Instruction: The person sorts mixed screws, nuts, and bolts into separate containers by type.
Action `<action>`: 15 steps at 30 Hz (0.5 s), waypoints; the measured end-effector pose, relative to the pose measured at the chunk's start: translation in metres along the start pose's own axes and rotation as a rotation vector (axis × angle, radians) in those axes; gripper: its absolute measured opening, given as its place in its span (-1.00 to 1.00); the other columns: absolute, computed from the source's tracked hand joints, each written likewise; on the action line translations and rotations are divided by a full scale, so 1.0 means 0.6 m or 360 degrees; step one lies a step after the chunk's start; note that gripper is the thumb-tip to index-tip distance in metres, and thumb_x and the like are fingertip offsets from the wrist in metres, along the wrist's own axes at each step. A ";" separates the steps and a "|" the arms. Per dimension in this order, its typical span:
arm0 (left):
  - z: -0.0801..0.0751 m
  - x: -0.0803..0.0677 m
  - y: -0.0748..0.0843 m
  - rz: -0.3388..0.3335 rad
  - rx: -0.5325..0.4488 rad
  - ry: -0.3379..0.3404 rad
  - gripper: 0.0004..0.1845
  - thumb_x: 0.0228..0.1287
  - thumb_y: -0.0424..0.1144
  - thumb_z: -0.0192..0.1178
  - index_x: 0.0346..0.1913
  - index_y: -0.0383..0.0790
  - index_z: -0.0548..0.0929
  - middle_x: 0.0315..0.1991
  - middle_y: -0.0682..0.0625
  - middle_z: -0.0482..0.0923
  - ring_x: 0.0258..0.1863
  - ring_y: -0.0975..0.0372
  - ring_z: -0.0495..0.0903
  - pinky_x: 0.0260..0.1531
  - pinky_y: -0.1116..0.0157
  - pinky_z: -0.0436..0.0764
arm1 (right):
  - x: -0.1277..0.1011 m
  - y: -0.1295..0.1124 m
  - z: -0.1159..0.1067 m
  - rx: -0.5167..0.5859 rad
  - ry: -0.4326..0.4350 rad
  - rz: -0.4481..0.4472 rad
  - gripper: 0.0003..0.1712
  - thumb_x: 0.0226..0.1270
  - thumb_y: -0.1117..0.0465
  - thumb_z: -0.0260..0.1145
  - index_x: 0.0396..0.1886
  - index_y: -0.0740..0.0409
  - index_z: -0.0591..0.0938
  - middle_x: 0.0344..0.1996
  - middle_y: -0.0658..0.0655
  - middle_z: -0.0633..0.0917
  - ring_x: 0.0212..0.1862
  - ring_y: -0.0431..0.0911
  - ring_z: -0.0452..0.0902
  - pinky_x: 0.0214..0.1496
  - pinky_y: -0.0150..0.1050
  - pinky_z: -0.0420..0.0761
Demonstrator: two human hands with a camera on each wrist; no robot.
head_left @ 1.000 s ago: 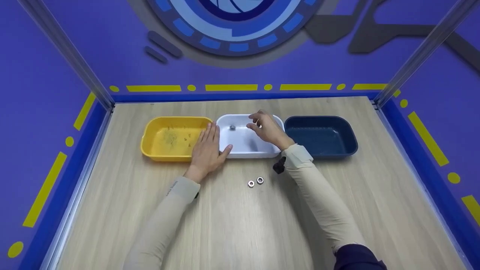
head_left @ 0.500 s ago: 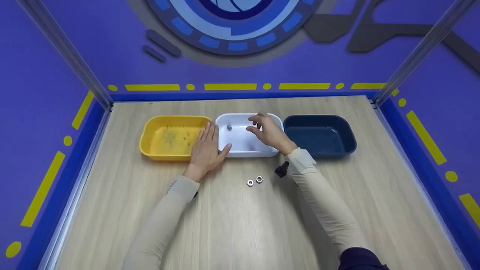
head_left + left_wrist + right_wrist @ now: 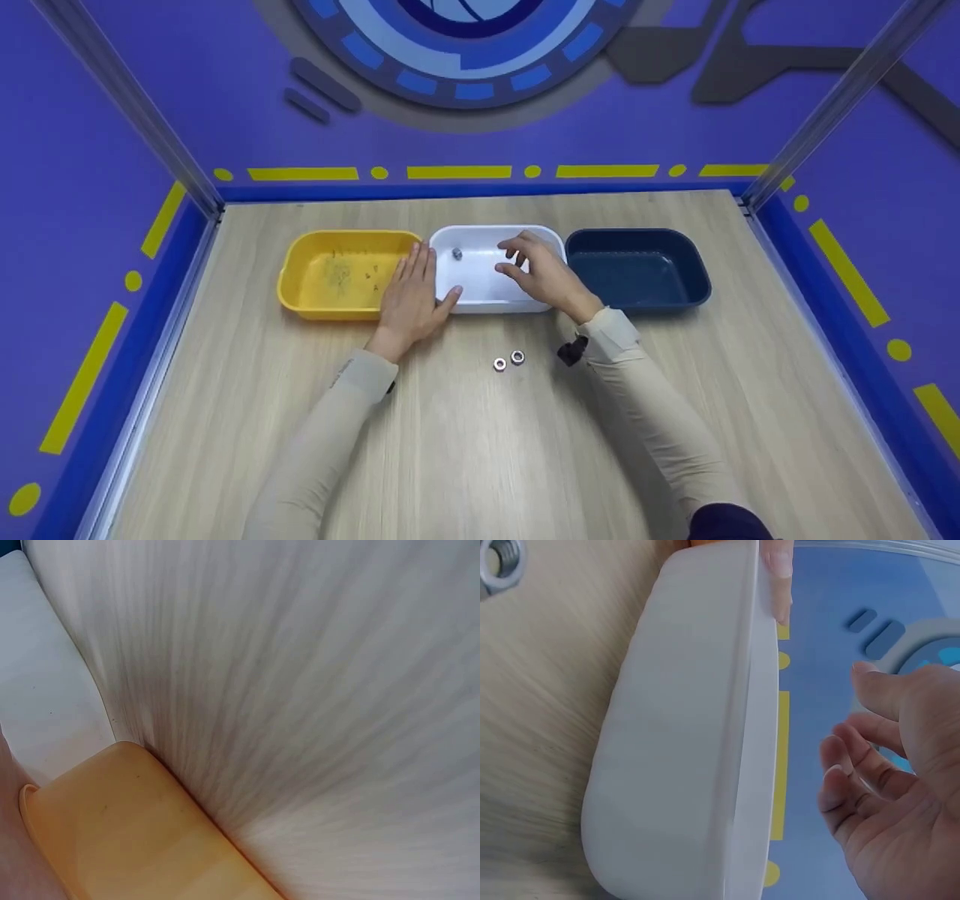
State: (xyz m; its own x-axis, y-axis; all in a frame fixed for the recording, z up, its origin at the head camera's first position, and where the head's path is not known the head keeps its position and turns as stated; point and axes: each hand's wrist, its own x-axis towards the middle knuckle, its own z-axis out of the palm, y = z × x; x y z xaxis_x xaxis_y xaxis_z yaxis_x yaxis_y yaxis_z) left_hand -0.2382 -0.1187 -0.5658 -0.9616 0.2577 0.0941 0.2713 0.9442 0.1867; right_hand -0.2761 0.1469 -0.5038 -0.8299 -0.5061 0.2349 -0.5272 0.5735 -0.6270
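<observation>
My left hand (image 3: 409, 301) lies with straight fingers over the right end of the yellow bin (image 3: 300, 306), its thumb at the front left corner of the white bin (image 3: 502, 307). Above the white bin hovers my right hand (image 3: 546, 274), fingers loosely bent, thumb apart from them. Nothing shows between its fingers in the right wrist view. A small metal nut (image 3: 457, 254) sits inside the white bin, towards its left. Two more nuts lie on the table in front: a smaller one (image 3: 499, 364) and a slightly larger one (image 3: 517, 358).
A dark blue bin (image 3: 637, 270) stands against the right side of the white one, so the three bins form a row. Small dark marks or bits (image 3: 369, 276) show on the yellow bin's floor. Blue panels (image 3: 480, 142) wall in the wooden table (image 3: 450, 450).
My right hand has drawn slightly back towards me and to the right, still above the white bin. The nut inside shifted a little left earlier. My left hand stays put.
</observation>
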 end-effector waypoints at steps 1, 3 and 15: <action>0.000 0.000 0.000 0.0000 0.0002 0.0000 0.00 0.64 0.39 -0.32 0.71 -0.40 -0.06 0.75 -0.30 -0.10 0.76 -0.05 -0.17 0.75 0.01 -0.05 | -0.004 0.000 0.000 0.0012 0.0002 -0.0006 -0.57 0.56 0.15 0.40 0.26 0.31 0.68 0.00 0.30 0.72 -0.07 0.08 0.68 0.03 0.04 0.74; 0.001 -0.001 0.001 0.0003 0.0004 0.0001 0.00 0.63 0.39 -0.33 0.71 -0.41 -0.05 0.75 -0.31 -0.09 0.76 -0.06 -0.17 0.75 0.00 -0.03 | -0.013 0.000 0.001 0.0035 0.0007 -0.0004 -0.57 0.55 0.14 0.41 0.26 0.29 0.69 -0.02 0.26 0.73 -0.08 0.05 0.68 0.00 0.06 0.75; -0.001 0.000 0.005 0.0004 -0.0013 0.0034 0.00 0.64 0.39 -0.30 0.71 -0.41 -0.05 0.75 -0.29 -0.11 0.76 -0.04 -0.18 0.75 0.00 -0.05 | -0.066 -0.002 0.009 0.0112 0.0086 -0.0050 -0.61 0.49 0.13 0.47 0.18 0.24 0.74 -0.10 0.13 0.74 -0.16 -0.07 0.66 -0.22 -0.33 0.61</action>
State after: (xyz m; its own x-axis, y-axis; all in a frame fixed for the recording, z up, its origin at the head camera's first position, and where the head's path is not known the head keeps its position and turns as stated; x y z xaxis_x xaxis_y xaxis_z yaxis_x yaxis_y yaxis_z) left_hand -0.2371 -0.1162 -0.5646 -0.9599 0.2556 0.1154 0.2742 0.9418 0.1945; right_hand -0.2417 0.1624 -0.5163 -0.8227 -0.4866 0.2937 -0.5406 0.5103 -0.6688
